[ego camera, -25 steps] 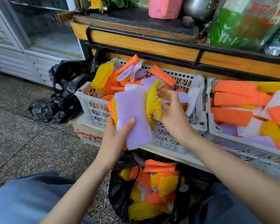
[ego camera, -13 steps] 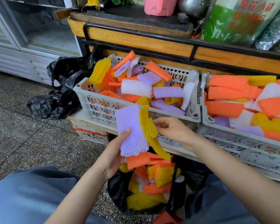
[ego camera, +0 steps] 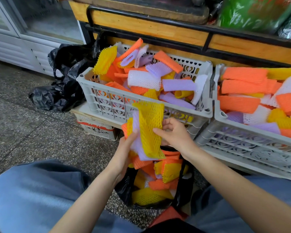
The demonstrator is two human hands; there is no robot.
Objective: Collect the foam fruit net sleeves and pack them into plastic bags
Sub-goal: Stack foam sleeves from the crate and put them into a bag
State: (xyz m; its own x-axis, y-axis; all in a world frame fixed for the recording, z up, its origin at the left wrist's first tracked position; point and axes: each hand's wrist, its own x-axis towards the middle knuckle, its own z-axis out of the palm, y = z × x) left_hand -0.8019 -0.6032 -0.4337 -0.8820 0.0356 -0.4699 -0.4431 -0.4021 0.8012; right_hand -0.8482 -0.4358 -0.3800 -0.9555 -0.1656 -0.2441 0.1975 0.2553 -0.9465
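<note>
**Left hand** [ego camera: 124, 152]. We record it gripping a stack [ego camera: 137, 149] of foam sleeves: thumb across the front, fingers curled behind. The stack stands roughly upright and shows yellow, purple and orange layers.

**Right hand** [ego camera: 173, 133]. It is just right of the left hand. Its thumb lies on the right edge of the yellow sleeve [ego camera: 149, 128] that fronts the stack, and its fingers are curled behind that edge. We read this as a pinch.

**Bag** [ego camera: 124, 187]. Black plastic, mouth open, standing on the floor [ego camera: 23, 132] directly below both hands and between the person's jeans [ego camera: 32, 190]. It is partly filled with yellow and orange sleeves. The foot of the stack hangs just over its mouth.

**Crate** [ego camera: 146, 100]. Grey, perforated, just beyond the hands. It is heaped with loose orange, purple, white and yellow sleeves and rests on a low box [ego camera: 97, 126].

**Second crate** [ego camera: 242, 137]. Grey, to the right of the right hand and just beside the first crate. We count orange, yellow, white and purple sleeves in it.

**Spare bags** [ego camera: 65, 84]. Black and crumpled, on the floor well left of the left hand, against the first crate's far corner.

**Counter** [ego camera: 149, 29]. Wood with a black rail, beyond both crates. A green sack [ego camera: 252, 14] sits on it, far beyond the right hand.
</note>
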